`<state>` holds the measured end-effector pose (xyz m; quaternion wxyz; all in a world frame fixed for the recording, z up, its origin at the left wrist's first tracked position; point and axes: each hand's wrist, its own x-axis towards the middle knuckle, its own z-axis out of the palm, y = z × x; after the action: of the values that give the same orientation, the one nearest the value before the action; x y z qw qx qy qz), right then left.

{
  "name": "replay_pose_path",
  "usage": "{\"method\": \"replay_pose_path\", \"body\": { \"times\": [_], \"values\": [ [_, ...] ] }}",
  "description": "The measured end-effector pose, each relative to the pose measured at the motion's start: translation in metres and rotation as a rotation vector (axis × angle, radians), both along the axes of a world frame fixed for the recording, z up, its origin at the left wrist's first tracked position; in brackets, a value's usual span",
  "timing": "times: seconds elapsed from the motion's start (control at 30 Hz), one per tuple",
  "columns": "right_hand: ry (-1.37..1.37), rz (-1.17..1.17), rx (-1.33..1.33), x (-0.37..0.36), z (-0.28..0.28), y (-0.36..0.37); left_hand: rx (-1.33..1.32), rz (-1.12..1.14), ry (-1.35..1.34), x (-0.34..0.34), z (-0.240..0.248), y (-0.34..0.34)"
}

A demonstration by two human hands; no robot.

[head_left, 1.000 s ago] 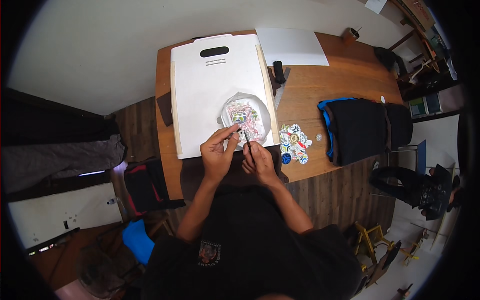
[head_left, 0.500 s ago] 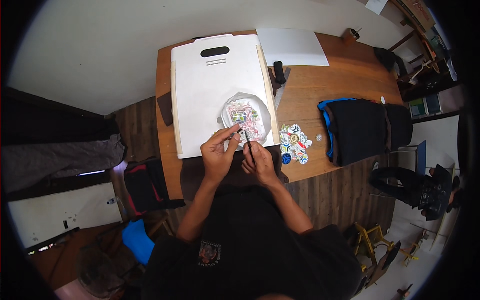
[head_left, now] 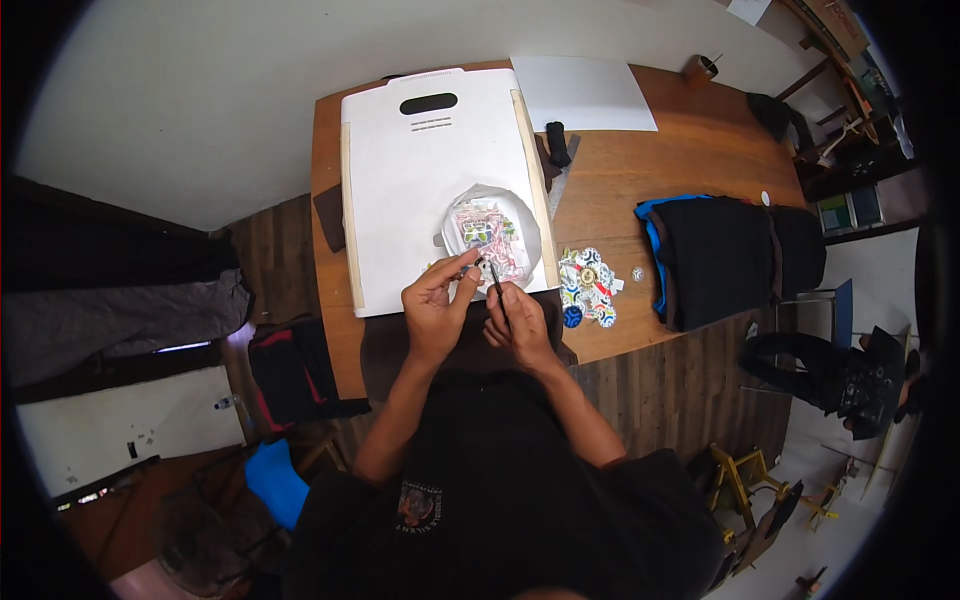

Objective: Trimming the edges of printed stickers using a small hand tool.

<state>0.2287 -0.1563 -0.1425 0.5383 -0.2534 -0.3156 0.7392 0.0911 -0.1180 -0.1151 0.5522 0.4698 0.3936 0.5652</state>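
Observation:
My left hand is closed, thumb and fingers pinching a small whitish piece with a dark mark. Close beside it, my right hand grips a slim black tool, its tip pointing up at the piece; whether it is a cutter or small scissors is too small to tell. Both hands hover over the near edge of a round white container with a crumpled rim. Inside lie white scraps with red and green print. The container rests on a white board with an oval slot.
Right of the board lies a pile of round printed stickers, with a single one apart. Farther right are folded black clothes. A white sheet, a black roll and a cup occupy the wooden table's far side.

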Motion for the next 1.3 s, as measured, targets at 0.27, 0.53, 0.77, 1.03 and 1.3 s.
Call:
{"method": "replay_pose_path", "body": {
  "times": [0.27, 0.53, 0.77, 1.03, 1.3],
  "values": [
    [-0.061, -0.012, -0.057, 0.0, 0.0024, 0.0011, -0.021, 0.071, 0.002, 0.0015, 0.0017, -0.0002],
    [-0.046, -0.07, -0.078, -0.0052, 0.0008, -0.0008, -0.026, 0.071, -0.014, 0.0061, 0.0021, -0.0025],
    [-0.034, -0.07, -0.08, -0.0041, 0.0005, 0.0025, -0.017, 0.08, -0.015, 0.0045, 0.0036, -0.0008],
    [-0.063, -0.031, -0.064, -0.0006, 0.0017, 0.0021, -0.026, 0.087, -0.032, 0.0018, 0.0019, 0.0003],
    [0.011, -0.019, -0.019, -0.0009, 0.0, -0.0002, 0.017, 0.014, -0.028, 0.002, 0.0005, -0.0005]
  ]
}}
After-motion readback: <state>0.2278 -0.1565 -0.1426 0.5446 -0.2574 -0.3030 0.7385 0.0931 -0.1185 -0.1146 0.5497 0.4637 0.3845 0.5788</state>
